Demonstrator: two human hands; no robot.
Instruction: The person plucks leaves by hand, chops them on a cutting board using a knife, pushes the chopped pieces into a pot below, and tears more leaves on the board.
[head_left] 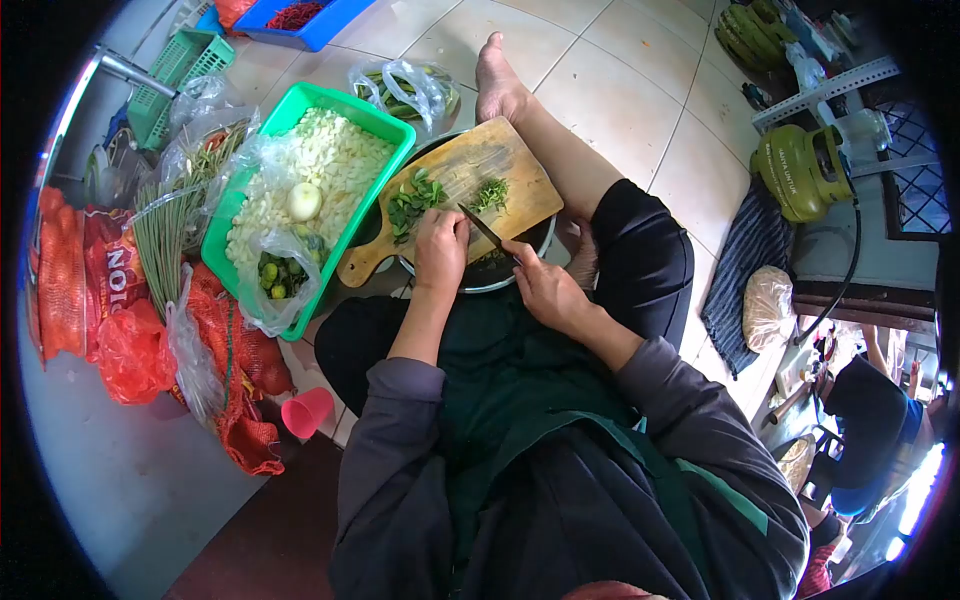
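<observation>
Sitting across a pot, the cutting board could tip if pressed at its overhanging handle on the near left, spilling the greens; the left fingertips could also get nicked, because the blade is so near them. From left to right, the whole leaves lie on the board, just left and far of the left hand; its fingers are bunched together, but I cannot tell whether they pinch anything. Next comes the knife, its handle clamped in the right hand. The chopped leaves lie beyond the blade, far and left of that hand.
</observation>
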